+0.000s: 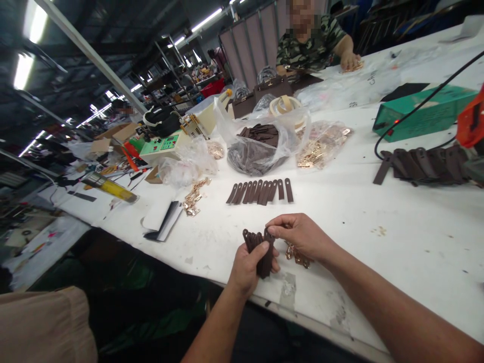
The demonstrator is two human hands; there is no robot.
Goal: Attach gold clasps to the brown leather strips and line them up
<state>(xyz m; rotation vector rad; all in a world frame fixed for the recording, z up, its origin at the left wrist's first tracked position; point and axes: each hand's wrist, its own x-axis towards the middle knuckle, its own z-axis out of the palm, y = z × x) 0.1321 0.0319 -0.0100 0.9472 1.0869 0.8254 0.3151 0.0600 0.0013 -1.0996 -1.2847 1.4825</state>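
Observation:
My left hand (247, 267) is wrapped round a bunch of dark brown leather tabs (266, 259), held just above the table's front edge. Each tab is a narrow strip with a rounded, holed end. At the top of the bunch, my right hand (297, 232) pinches the holed end of one tab between thumb and fingers. Under and beside my right hand lies a small pile of gold metal clasps (298, 256), partly hidden by it. Farther off, several matching tabs lie in a slanting row (259, 192) on the white table.
Behind the row stands a clear plastic bag (249, 159) of brown pieces, beside a bag of gold hardware (315, 151). More gold parts (193, 199) lie left. Brown tabs (423, 164) sit right, near a green box (419, 113) with a black cable. A co-worker (313, 48) sits opposite.

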